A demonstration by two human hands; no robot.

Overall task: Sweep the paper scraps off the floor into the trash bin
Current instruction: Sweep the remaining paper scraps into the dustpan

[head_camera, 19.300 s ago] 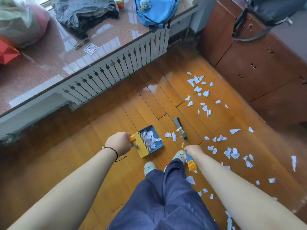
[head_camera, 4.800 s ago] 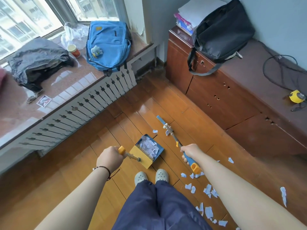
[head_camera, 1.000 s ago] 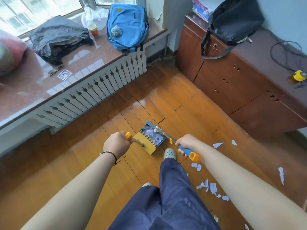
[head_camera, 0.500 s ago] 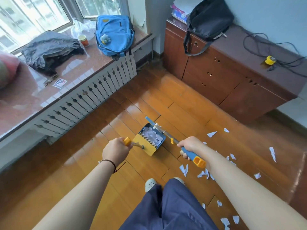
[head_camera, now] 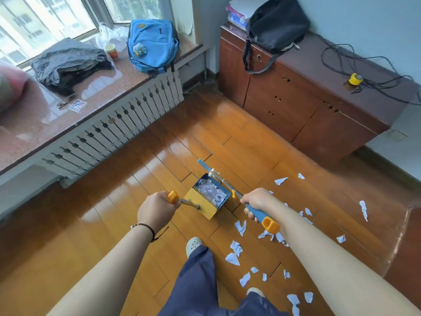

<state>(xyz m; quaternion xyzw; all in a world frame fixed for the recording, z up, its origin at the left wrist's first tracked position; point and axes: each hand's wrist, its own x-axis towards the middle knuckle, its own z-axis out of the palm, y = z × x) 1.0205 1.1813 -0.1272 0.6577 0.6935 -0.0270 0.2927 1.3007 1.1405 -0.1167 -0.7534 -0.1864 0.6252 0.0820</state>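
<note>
On the shiny wood floor (head_camera: 127,224), seen from the head camera: a blue and yellow dustpan (head_camera: 206,199) right in the middle, already holding a small heap of white scraps. Left hand (head_camera: 156,212) wrapped tight round the yellow end of the dustpan handle (head_camera: 173,197), at about 8 o'clock from the pan. Right hand (head_camera: 256,201) curled tight round the blue broom handle (head_camera: 258,213), at about 3 o'clock from the pan. Broom stick running long from 5 o'clock up to 11 o'clock, across the far side of the pan, with the blue broom head (head_camera: 203,164) past the pan's top corner.

More paper scraps (head_camera: 238,248) loose on the floor, mostly at 4 to 6 o'clock from the pan, beside the right arm and near the feet; a few more well apart at 2 to 3 o'clock. Closer to the right hand than the left. Probably next: swing the broom head back toward 5 o'clock, behind those scraps, then push them up to the pan's open mouth. No trash bin anywhere in view. A blue backpack (head_camera: 152,49) on the window ledge, a black bag (head_camera: 276,23) on the wooden cabinet (head_camera: 296,106).
</note>
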